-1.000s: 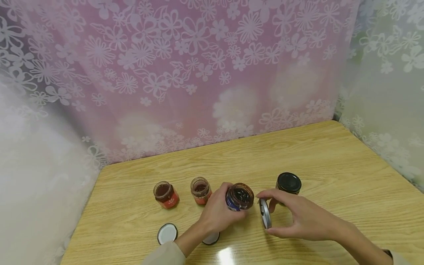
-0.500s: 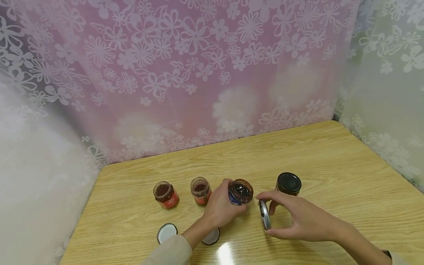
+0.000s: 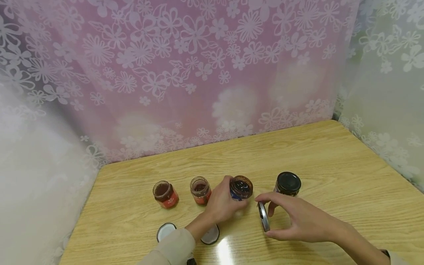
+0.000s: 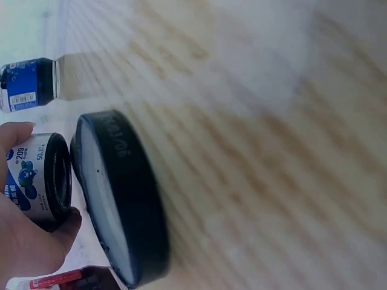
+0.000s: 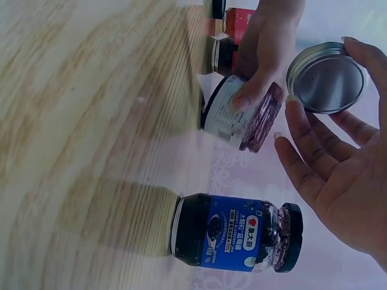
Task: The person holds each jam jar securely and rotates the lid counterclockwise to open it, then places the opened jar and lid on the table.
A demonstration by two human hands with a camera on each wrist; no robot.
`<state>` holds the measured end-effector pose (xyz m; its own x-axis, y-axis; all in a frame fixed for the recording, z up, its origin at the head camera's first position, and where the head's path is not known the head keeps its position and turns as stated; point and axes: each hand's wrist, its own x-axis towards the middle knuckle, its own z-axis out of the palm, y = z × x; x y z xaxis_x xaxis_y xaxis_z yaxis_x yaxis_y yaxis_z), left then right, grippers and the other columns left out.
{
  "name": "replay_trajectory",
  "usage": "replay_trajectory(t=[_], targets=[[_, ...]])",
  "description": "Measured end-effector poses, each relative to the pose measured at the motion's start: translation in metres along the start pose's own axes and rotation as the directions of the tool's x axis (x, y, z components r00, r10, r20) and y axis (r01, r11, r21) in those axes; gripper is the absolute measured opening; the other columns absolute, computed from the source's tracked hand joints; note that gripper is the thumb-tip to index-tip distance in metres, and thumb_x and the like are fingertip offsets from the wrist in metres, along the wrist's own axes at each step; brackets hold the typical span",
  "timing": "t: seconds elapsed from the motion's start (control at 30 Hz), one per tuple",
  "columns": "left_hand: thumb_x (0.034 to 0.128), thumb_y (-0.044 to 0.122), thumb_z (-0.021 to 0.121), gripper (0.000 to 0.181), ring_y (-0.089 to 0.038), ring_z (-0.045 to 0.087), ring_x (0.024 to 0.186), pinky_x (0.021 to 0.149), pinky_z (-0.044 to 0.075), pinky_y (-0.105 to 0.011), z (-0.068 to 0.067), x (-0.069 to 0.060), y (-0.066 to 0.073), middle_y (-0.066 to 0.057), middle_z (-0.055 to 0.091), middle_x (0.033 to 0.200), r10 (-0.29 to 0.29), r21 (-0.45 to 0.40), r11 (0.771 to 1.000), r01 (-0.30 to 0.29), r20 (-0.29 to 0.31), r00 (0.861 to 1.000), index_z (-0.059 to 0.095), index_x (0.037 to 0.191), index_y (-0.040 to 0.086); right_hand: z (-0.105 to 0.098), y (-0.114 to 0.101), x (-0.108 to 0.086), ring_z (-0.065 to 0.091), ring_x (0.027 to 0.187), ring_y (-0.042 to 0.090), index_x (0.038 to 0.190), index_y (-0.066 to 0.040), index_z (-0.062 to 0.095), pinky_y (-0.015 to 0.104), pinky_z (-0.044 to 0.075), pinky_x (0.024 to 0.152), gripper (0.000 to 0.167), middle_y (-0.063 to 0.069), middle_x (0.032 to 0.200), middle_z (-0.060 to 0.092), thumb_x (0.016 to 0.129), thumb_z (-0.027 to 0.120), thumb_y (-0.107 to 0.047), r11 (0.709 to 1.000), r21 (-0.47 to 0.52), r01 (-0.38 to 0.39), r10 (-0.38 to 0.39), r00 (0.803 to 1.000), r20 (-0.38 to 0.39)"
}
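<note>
My left hand (image 3: 221, 206) grips a lidless blueberry jam jar (image 3: 241, 188), dark jam showing inside its mouth. In the right wrist view this jar (image 5: 233, 118) leans a little, its base close to the tabletop; whether it touches, I cannot tell. Between thumb and fingers, my right hand (image 3: 298, 217) holds a round metal jar lid (image 3: 264, 217) on edge, apart from the jar. The lid (image 5: 329, 78) shows its round face in the right wrist view. Behind that hand stands a capped blueberry jam jar (image 3: 289, 183) with a blue label (image 5: 233, 232).
Two uncapped jars with red labels, one jar (image 3: 165, 194) farther left and another jar (image 3: 200, 190) nearer my left hand, stand on the wooden table (image 3: 139, 206). Two loose lids lie in front: a lid (image 3: 166, 232) and a second lid (image 3: 211, 235). A floral curtain (image 3: 198, 73) hangs behind.
My left hand has moved the jam jar slightly away from me, and the jar looks more upright. My right hand with the lid stays almost in place.
</note>
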<state>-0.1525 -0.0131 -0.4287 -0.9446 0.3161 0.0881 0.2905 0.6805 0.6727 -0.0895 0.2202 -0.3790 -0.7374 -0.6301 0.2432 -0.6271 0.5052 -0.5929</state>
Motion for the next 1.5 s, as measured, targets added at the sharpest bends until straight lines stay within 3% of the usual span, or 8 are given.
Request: replay_trajectory(t=[0.4,0.8,1.07,1.17,1.3,1.5], targets=[[0.0741,0.044,0.078,0.069,-0.015,0.06,0.094,0.077,0.049,-0.032,0.005,0.012,0.001,0.001,0.061,0.105,-0.036,-0.023,0.999,0.036,-0.001,0.999,0.05,0.127,0.01,0.003,0.0,0.001,0.055,0.091,0.0,0.134,-0.032,0.044,0.031,0.049,0.077,0.064,-0.022,0.105,0.054,0.08,0.076,-0.043,1.0,0.007,0.003,-0.003,1.0,0.019],[0.0721,0.039,0.083,0.067,-0.019,0.059,0.101,0.085,0.048,-0.037,0.011,0.017,-0.004,-0.001,0.062,0.109,-0.015,-0.076,0.997,0.01,-0.06,0.998,0.053,0.124,0.008,0.003,0.001,0.001,0.054,0.091,-0.001,0.134,-0.03,0.046,0.031,0.049,0.077,0.063,-0.023,0.104,0.054,0.081,0.074,-0.045,1.0,-0.014,0.023,-0.022,1.0,0.015],[0.0713,0.037,0.084,0.069,-0.019,0.057,0.104,0.089,0.046,-0.038,0.015,0.019,-0.003,-0.003,0.058,0.112,-0.031,-0.08,0.996,0.026,-0.063,0.998,0.052,0.124,0.007,0.002,0.0,0.001,0.055,0.091,-0.001,0.135,-0.03,0.045,0.031,0.049,0.077,0.063,-0.023,0.104,0.053,0.081,0.074,-0.046,0.999,-0.022,0.028,-0.027,0.999,0.022],[0.0699,0.038,0.085,0.087,-0.023,0.055,0.111,0.093,0.044,-0.04,0.017,0.019,-0.003,-0.007,0.056,0.122,-0.05,-0.116,0.992,0.043,-0.058,0.997,0.042,0.136,0.002,0.001,0.0,0.001,0.055,0.091,-0.001,0.135,-0.031,0.045,0.032,0.049,0.077,0.063,-0.021,0.107,0.055,0.081,0.074,-0.044,1.0,-0.009,0.024,-0.024,0.999,0.024],[0.0685,0.038,0.086,0.114,-0.023,0.048,0.121,0.1,0.039,-0.042,0.017,0.015,-0.003,-0.009,0.049,0.133,-0.072,-0.198,0.978,0.061,-0.049,0.996,0.016,0.15,0.001,0.001,-0.001,0.002,0.055,0.092,0.0,0.135,-0.029,0.045,0.032,0.049,0.078,0.063,-0.019,0.11,0.055,0.081,0.075,-0.041,1.0,0.006,0.015,-0.015,1.0,0.028],[0.0721,0.043,0.082,0.111,-0.026,0.042,0.127,0.1,0.038,-0.045,0.012,0.001,0.0,-0.013,0.04,0.142,-0.041,-0.196,0.98,0.026,-0.07,0.997,0.016,0.151,0.002,0.0,-0.002,0.001,0.055,0.092,0.0,0.14,-0.029,0.042,0.032,0.049,0.078,0.068,-0.019,0.118,0.052,0.081,0.075,-0.042,1.0,0.008,0.003,-0.003,1.0,0.013]])
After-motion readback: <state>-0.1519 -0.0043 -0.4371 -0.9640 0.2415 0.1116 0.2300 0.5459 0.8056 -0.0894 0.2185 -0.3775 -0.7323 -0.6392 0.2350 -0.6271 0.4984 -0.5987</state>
